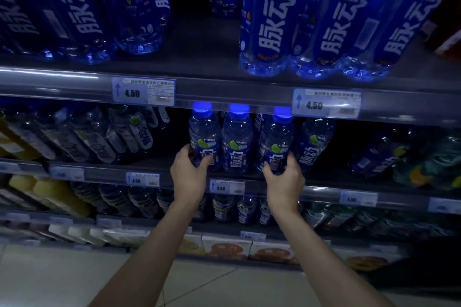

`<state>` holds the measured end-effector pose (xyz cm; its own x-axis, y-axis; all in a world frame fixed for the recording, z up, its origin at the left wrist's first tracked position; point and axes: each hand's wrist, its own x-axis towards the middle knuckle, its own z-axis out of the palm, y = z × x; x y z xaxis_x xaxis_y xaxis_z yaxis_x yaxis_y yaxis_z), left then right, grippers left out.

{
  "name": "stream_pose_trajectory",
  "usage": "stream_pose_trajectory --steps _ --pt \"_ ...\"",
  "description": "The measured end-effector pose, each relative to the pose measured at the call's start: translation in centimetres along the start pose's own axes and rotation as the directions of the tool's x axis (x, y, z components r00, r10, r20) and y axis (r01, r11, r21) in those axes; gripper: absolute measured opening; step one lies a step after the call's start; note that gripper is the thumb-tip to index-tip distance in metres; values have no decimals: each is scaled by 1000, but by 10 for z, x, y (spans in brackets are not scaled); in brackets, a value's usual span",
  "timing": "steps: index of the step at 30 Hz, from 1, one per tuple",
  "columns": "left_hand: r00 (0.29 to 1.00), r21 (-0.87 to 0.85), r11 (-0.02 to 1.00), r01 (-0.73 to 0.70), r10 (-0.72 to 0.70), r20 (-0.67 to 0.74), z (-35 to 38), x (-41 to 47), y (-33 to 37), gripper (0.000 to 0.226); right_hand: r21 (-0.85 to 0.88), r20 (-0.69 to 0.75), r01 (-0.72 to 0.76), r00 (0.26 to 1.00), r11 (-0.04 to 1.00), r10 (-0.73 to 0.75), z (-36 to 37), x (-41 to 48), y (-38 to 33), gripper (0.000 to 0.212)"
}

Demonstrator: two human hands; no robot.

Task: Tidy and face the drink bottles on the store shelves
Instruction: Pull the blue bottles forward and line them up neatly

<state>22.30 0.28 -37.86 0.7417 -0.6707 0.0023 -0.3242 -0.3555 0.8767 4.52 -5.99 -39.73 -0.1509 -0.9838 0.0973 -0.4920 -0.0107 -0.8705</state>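
Two hands, left grip [190, 169] clasping left bottle [204, 137], right grip [284, 177] seemingly clasping right bottle [275, 143]

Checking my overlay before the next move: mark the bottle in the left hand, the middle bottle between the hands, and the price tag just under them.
Left-hand bottle [205, 129]: head view, clear shoulder.
Middle bottle [236, 137]: head view, upper body.
Price tag [226, 186]: head view, tag face.
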Motion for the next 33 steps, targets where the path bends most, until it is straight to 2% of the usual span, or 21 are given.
stream_pose_trajectory --steps 3,7,12,15,19,23,27,30,33 --pt "1000 0 1000 13 -13 -19 0 1 2 50 10 11 32 999 999 -32 1 -3 -3 54" --pt "1000 7 1000 13 -13 -22 -1 1 2 52 -3 48 43 998 999 -43 5 -4 -6 53" --pt "1000 -7 1000 23 -23 -2 -2 1 3 52 -7 83 33 996 999 -32 3 -3 -4 60" --pt "998 -4 998 63 -63 18 0 -3 0 64 -13 115 29 993 1000 -27 -5 -8 7 65" --pt "988 82 985 151 -151 -6 11 -19 -7 77 -7 -51 41 998 999 -41 -25 -2 24 55" --pt "988 151 978 144 -150 30 32 -43 -18 82 3 -157 -30 987 1000 30 -44 28 35 67" --pt "976 228 961 154 -184 115 58 -58 -24 90 -15 -147 -39 989 999 36 -50 54 40 75" --pt "976 281 947 153 -190 110 72 -63 -26 90 -15 -142 31 989 999 -33 -47 62 44 69" --pt "980 332 933 139 -179 91 78 -65 -29 89 26 -136 17 991 1000 -13 -45 62 45 73"
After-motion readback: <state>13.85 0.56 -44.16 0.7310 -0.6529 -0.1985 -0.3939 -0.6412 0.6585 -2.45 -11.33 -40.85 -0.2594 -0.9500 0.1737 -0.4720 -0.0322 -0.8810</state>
